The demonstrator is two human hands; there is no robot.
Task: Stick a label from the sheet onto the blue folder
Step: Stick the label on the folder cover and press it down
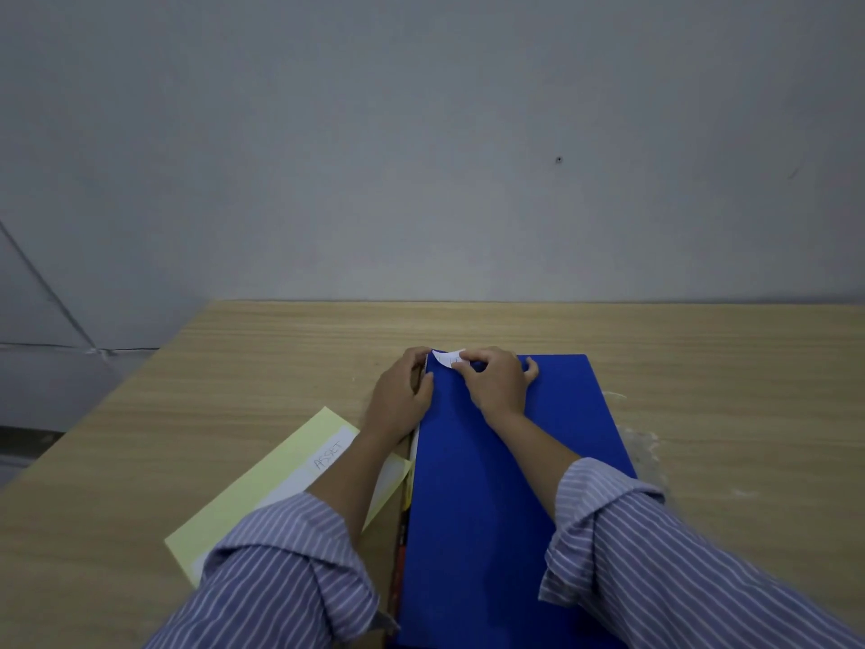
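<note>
At the frame's centre, the white paper label (447, 358) is curling up above the far left corner of the blue folder (505, 461), the right hand (496, 381) fingers pinching it, probably to lay it down smoothly. The left hand (402, 391), fingers bent, is bracing the folder's edge. The pale yellow sheet (262, 484) is lying flat at lower left on the woodgrain counter (281, 348).

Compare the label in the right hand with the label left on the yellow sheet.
The held label curls upward at the blue folder's far left corner, pinched by the right hand. The sheet label lies flat on the yellow sheet, partly under the left forearm. The sheet label's writing reads ASSET; the held label's is too small to read. Both are white.
</note>
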